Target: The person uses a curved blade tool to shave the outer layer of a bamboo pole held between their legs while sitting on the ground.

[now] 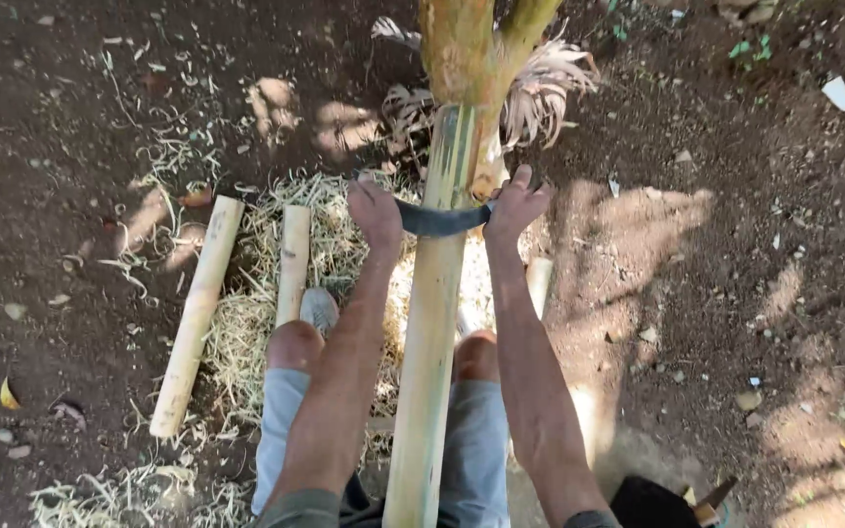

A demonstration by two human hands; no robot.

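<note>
Your left hand (376, 210) and right hand (514, 205) clamp one curved blade (439, 221) across one long bamboo pole (432, 332); two peeled poles (196, 313) left, shavings (246, 323) underneath.

Both bare forearms reach straight out toward 12 o'clock, nearly parallel, over the bent knees. The left hand (376, 210) is closed in a fist, knuckles up. The right hand (514, 205) is also closed in a grip, thumb raised, level with the left.
</note>
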